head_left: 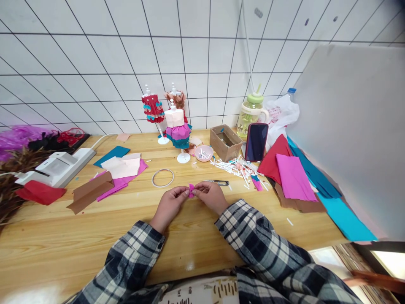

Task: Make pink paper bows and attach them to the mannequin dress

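1. Your left hand and right hand are close together, each pinched shut, thumb against finger, on a small pink piece
2. The pink piece sits between your fingertips, just above the near-middle part of the table; holding it from both sides probably keeps its gathered shape under control, though its folds are too small to read
3. Your forearms angle in from left and right, which seems to leave the piece in plain view
4. A thin ring lies to the left of the piece and slightly farther off; a slim metal tool lies just beyond your right hand, presumably for easy reach
5. The front dress form stands upright beyond your hands, with the red-dressed form to its far left and another form behind it; their stands appear to keep the outfits off the surface
6. A pink dish and a cardboard box are right of the forms, likely to contain small parts, yet white sticks lie loose near them
7. A brown sheet is at left and a magenta sheet at right, both outside your working area, perhaps to leave your hands room
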